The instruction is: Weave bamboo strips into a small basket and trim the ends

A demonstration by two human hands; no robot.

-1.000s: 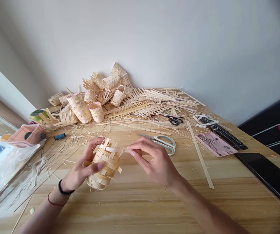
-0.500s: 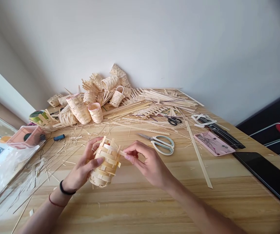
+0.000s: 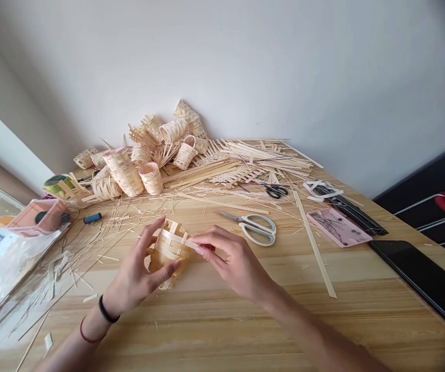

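Note:
A small half-woven basket of pale wood strips sits between my hands, just above the wooden table. My left hand is wrapped round its near side, thumb on the lower wall and fingers behind the rim. My right hand pinches the loose end of a weaving strip at the basket's right rim. Upright strip ends stick out of the basket's top.
A heap of finished small baskets and bundles of flat strips lie at the back. White-handled scissors and black scissors lie right of centre. A pink tray, a dark tablet and a pink tub line the sides.
My right hand has drawn the strip in towards the basket, shortening the loose length. The left hand has turned the basket and shifted its grip lower round the body.

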